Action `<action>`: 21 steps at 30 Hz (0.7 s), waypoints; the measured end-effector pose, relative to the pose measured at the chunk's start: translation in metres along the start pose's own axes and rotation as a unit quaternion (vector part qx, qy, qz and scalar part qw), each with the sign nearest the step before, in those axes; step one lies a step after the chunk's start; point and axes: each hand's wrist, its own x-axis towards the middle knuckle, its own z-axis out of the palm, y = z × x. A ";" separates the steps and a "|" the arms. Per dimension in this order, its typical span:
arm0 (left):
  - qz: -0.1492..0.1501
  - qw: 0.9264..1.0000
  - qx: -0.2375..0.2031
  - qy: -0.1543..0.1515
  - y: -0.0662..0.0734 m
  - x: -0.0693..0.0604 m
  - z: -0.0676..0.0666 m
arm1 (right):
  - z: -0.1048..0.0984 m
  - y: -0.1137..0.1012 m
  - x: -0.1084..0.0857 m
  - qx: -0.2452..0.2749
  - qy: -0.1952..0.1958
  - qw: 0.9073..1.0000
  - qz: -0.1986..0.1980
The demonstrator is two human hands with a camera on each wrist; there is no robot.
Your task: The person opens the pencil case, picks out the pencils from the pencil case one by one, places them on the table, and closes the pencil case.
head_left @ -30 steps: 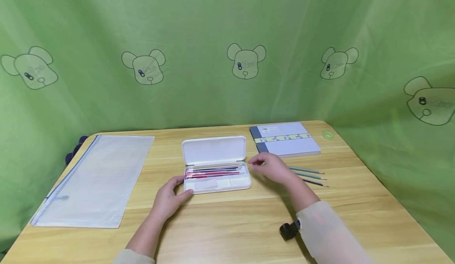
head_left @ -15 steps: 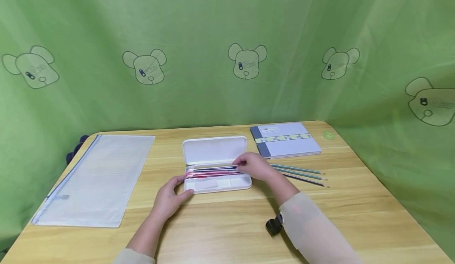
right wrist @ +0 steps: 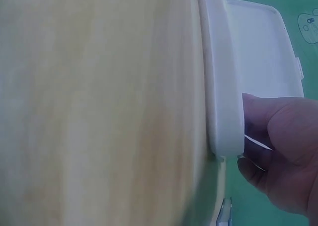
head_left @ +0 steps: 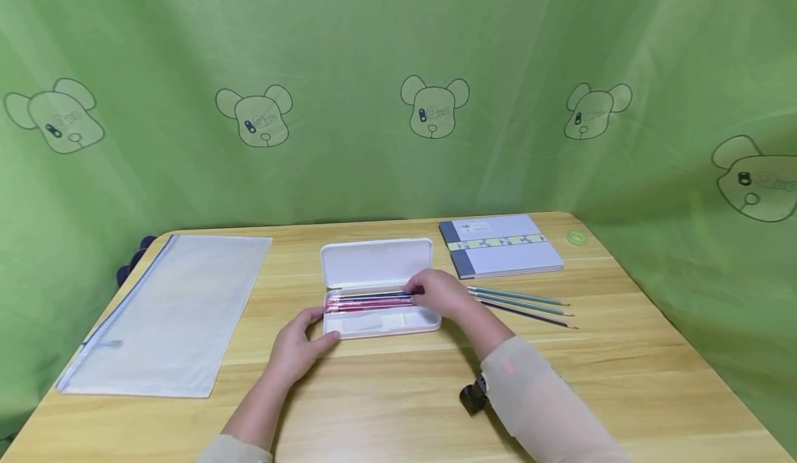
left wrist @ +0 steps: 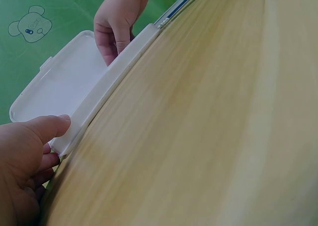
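A white pencil case (head_left: 398,321) lies with its lid (head_left: 376,262) raised. Red and dark pencils (head_left: 367,304) lie lengthwise inside, and the front compartment holds a pale flat piece (head_left: 361,323). My left hand (head_left: 292,349) grips the case's left end, thumb (left wrist: 52,127) over the front rim and fingers round the end. My right hand (head_left: 443,293) reaches into the right end of the case, over the pencils' tips. In the right wrist view the case wall (right wrist: 226,87) hides its fingertips, so whether they pinch a pencil is unclear.
Three pencils (head_left: 526,304) lie on the wooden table (head_left: 386,401) right of the case. Behind them are a banded notebook (head_left: 501,245) and a green ring (head_left: 576,238). A translucent zip pouch (head_left: 171,318) lies at left. A green curtain (head_left: 349,172) surrounds the table.
My right hand has moved left from beside the case's right end to inside it, over the pencils. The left hand keeps its grip in place.
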 end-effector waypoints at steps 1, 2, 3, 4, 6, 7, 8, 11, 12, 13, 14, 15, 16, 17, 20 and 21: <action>0.000 1.000 0.000 0.000 0.000 0.000 0.000 | 0.000 -0.001 0.000 0.002 -0.003 1.000 0.001; 0.000 1.000 0.001 0.000 0.000 0.000 0.000 | -0.001 -0.001 0.000 0.001 -0.005 1.000 0.000; 0.000 1.000 0.001 0.000 0.000 0.000 0.000 | -0.001 -0.002 0.000 0.002 -0.007 1.000 -0.001; 0.000 1.000 0.001 0.000 0.000 0.000 0.000 | -0.001 -0.003 0.000 0.001 -0.009 1.000 -0.001; 0.000 1.000 0.001 0.000 -0.001 0.000 0.000 | -0.002 -0.004 -0.001 0.000 -0.012 1.000 0.000; 0.000 1.000 0.000 0.000 -0.001 0.000 0.000 | -0.002 -0.004 0.000 -0.002 -0.013 1.000 0.000; 0.001 1.000 0.000 0.000 -0.001 0.000 0.000 | -0.003 -0.005 0.000 -0.004 -0.014 1.000 0.000; 0.002 1.000 0.000 0.000 -0.001 0.001 0.000 | -0.003 -0.006 0.000 -0.007 -0.016 1.000 -0.001; 0.002 1.000 0.001 0.001 -0.001 0.001 0.000 | -0.003 -0.006 0.001 -0.007 -0.018 1.000 -0.002; 0.003 1.000 0.001 0.000 -0.001 0.001 0.000 | -0.003 -0.006 0.001 -0.005 -0.019 1.000 -0.002; 0.003 1.000 0.002 0.000 -0.001 0.001 0.000 | -0.003 -0.006 0.002 -0.002 -0.021 1.000 -0.002; 0.003 1.000 0.003 0.001 -0.001 0.001 0.000 | -0.003 -0.006 0.002 0.000 -0.023 1.000 -0.003; 0.003 1.000 0.003 0.000 -0.001 0.001 0.000 | -0.003 -0.006 0.002 0.001 -0.024 1.000 -0.004; 0.003 1.000 0.004 0.000 -0.002 0.001 0.000 | -0.003 -0.006 0.002 0.003 -0.026 1.000 -0.005; 0.005 1.000 0.005 0.000 -0.002 0.002 0.000 | -0.003 -0.006 0.002 0.009 -0.028 1.000 -0.004; 0.005 1.000 0.004 0.000 -0.002 0.002 0.000 | -0.004 -0.006 0.002 0.011 -0.028 1.000 -0.002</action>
